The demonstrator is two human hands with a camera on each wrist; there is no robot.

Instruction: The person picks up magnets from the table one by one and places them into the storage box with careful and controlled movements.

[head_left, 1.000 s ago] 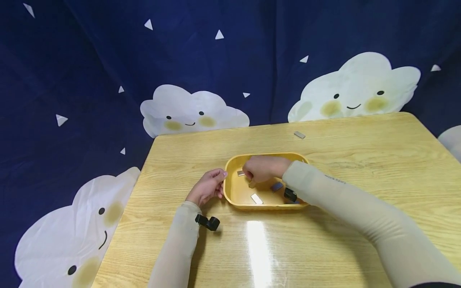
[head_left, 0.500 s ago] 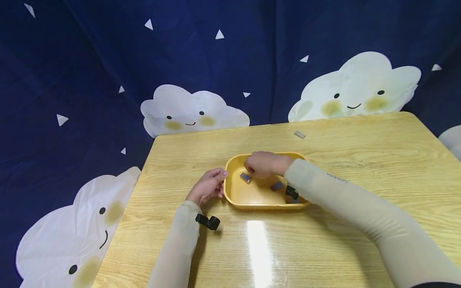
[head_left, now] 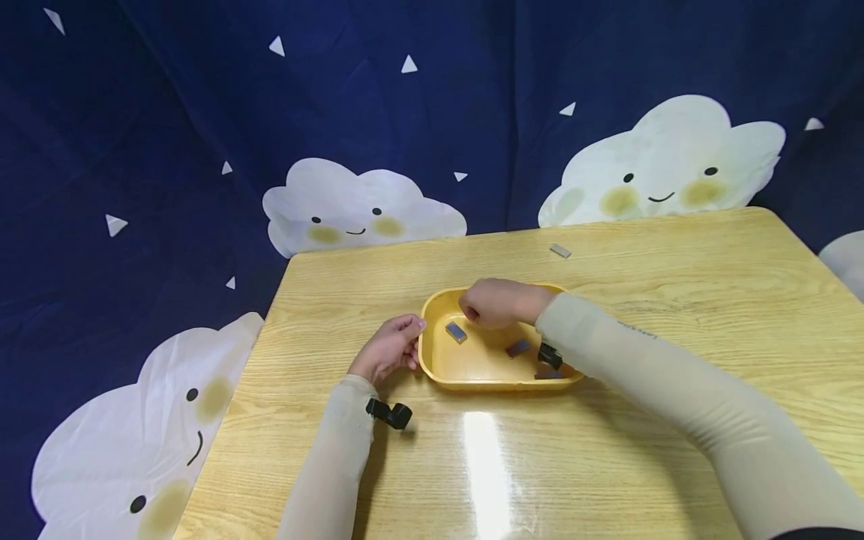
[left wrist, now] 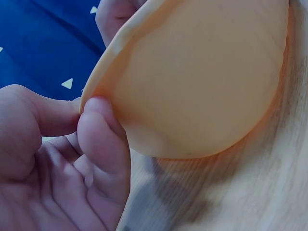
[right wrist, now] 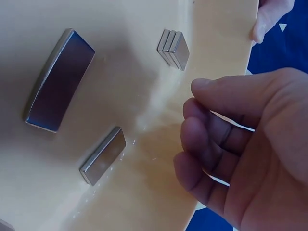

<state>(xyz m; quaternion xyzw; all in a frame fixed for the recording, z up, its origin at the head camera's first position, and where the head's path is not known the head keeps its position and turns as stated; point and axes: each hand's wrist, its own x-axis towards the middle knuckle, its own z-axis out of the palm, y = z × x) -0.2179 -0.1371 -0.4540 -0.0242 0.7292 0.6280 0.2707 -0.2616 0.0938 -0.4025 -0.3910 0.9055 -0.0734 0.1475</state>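
My left hand (head_left: pixel 388 349) pinches the left rim of a yellow plastic tray (head_left: pixel 496 387) between thumb and finger. In the left wrist view this hand (left wrist: pixel 57 163) grips the thin edge closely. My right hand (head_left: pixel 498 304) hovers over the tray's back half. In the right wrist view that hand (right wrist: pixel 260 139) has loosely curled fingers holding nothing. Near its thumb stands a stack (right wrist: pixel 173 49) of three thin shiny plates, seemingly block magnets. A silvery block (right wrist: pixel 102 156) and a larger-looking dark-faced block (right wrist: pixel 60 82) lie elsewhere in the tray.
One flat grey piece (head_left: pixel 560 250) lies behind the tray near the back of the wooden table (head_left: pixel 675 300). Another dark block (head_left: pixel 548 373) is partly hidden below the right wrist camera. A blue cloud-patterned curtain (head_left: pixel 472 90) hangs behind.
Separate pieces at the tray's front and left are no longer there; a stack now lies at the left. My right hand has lifted slightly away from it. My left hand keeps its grip.
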